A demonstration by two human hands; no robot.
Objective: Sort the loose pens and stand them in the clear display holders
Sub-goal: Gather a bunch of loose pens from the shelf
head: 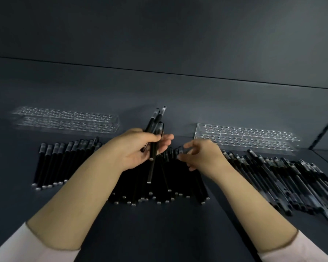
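Note:
My left hand [138, 148] grips a small bundle of black pens [155, 129], caps pointing up and away, above the middle of the table. My right hand [201, 156] hovers just right of it over the central pile of black pens [159, 190], fingers loosely curled near a pen cap; whether it touches a pen is unclear. A neat row of black pens [64, 163] lies on the left. A looser heap of pens [292, 182] spreads on the right. Two clear display holders with several round holes stand at the back: one on the left [64, 120], one on the right [246, 137], both without pens.
The dark grey table [159, 233] runs back to a dark wall. A seam or edge crosses the far right corner [326, 129]. Bare surface lies in front of the pen piles, between my forearms.

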